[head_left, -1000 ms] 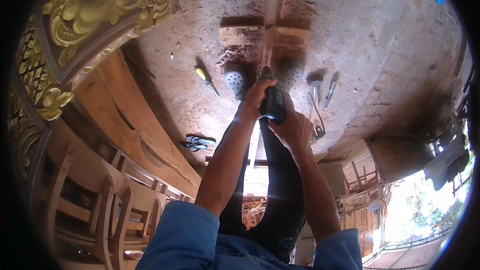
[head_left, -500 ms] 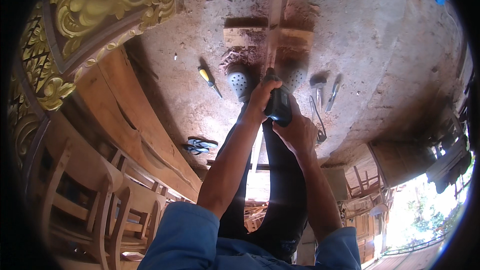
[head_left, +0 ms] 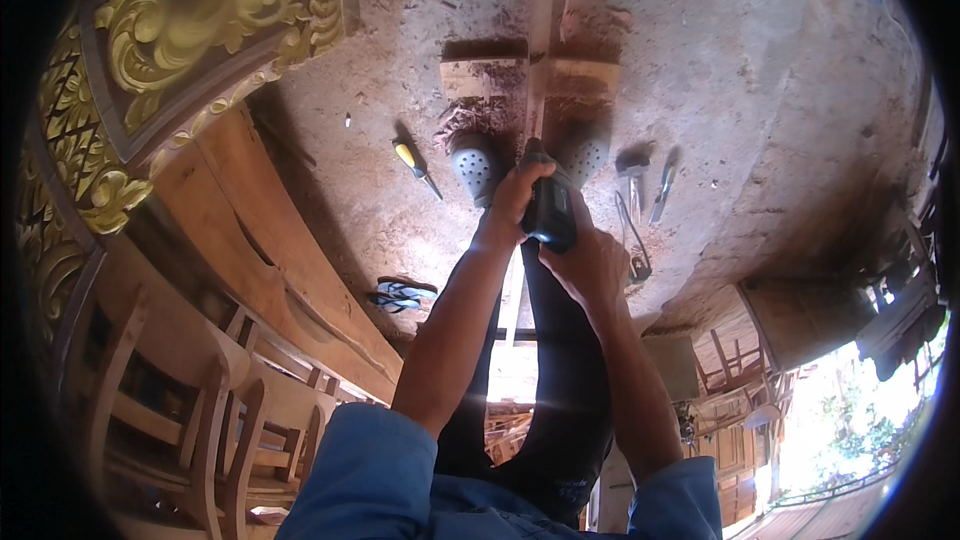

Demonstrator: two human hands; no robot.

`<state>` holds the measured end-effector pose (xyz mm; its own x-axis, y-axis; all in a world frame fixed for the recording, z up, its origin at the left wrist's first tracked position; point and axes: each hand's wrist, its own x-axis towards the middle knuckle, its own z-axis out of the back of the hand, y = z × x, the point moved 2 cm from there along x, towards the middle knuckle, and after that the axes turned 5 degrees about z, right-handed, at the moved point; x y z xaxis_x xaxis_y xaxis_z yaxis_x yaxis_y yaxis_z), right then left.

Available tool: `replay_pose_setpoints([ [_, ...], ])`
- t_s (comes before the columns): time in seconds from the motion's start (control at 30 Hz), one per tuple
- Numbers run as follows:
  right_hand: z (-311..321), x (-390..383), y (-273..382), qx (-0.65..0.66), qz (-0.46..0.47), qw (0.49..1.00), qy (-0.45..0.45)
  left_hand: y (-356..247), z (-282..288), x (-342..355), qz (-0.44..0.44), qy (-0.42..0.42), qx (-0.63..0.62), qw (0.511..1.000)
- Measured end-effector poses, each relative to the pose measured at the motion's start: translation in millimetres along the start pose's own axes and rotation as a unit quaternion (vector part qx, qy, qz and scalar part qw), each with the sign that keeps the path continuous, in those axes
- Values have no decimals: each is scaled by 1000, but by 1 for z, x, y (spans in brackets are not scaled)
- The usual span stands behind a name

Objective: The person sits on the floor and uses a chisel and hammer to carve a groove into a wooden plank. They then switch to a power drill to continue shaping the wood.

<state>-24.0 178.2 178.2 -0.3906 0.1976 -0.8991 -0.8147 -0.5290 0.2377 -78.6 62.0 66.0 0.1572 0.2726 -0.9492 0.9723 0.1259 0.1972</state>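
In front of my legs I hold a dark power drill [head_left: 550, 212] with both hands. My left hand [head_left: 514, 205] is wrapped round its front end from the left, the thumb lying over the top. My right hand [head_left: 590, 265] grips its rear from the right; some of those fingers are hidden beneath the tool. Under the drill's front end runs a long, narrow wooden strip [head_left: 537, 15], passing between my feet. It crosses a short wooden block [head_left: 478, 78] on the floor. The drill's tip and its contact with the wood cannot be made out.
A yellow-handled screwdriver [head_left: 404, 154] lies left of my feet. To their right are a hammer [head_left: 633, 168], a chisel [head_left: 663, 190] and a thin-framed saw [head_left: 634, 240]. Sandals [head_left: 402, 292], wooden planks [head_left: 250, 220], chairs [head_left: 190, 380] and a gilded carved panel [head_left: 215, 20] flank the left.
The whole view has shifted slightly, so the floor, tools and drill sit a little further left. Both hands keep the same grip on the drill.
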Motion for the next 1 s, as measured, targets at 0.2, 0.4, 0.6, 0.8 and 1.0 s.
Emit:
replay_pose_setpoints([
  [0.2,-2,14,-3,-34,9,999,-1,3,16,23,42,26,-21,999],
  [0.4,1,18,0,-25,17,1000,-7,3,16,25,18,75,-37,996],
  [0.6,-1,23,-1,-35,23,999,-10,3,20,30,29,62,-35,997],
  [0.8,1,25,-1,-32,23,999,-2,3,21,34,19,81,-34,996],
  [1.0,1,30,-1,-50,23,998,11,1,18,34,28,78,-48,995],
])
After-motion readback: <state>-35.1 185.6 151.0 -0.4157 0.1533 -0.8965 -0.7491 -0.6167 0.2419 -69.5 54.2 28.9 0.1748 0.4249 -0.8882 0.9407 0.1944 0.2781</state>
